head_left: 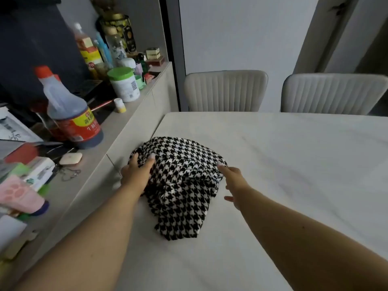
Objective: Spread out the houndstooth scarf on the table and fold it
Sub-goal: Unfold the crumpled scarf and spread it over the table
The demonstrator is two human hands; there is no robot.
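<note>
Both hands on bunched houndstooth scarf (184, 179): left hand (136, 175) grips edge, right hand (233, 179) pinches fold.

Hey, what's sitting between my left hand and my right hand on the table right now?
In the head view, the bunched houndstooth scarf fills the stretch between left hand and right hand.

Black-white houndstooth scarf (180, 185) bunched in heap near table's (294, 154) left edge.

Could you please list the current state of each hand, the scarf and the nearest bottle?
houndstooth scarf: bunched in a heap, not spread
left hand: fingers on the scarf's left side
right hand: fingertips touching the scarf's right edge
soy sauce bottle: upright, capped
</note>
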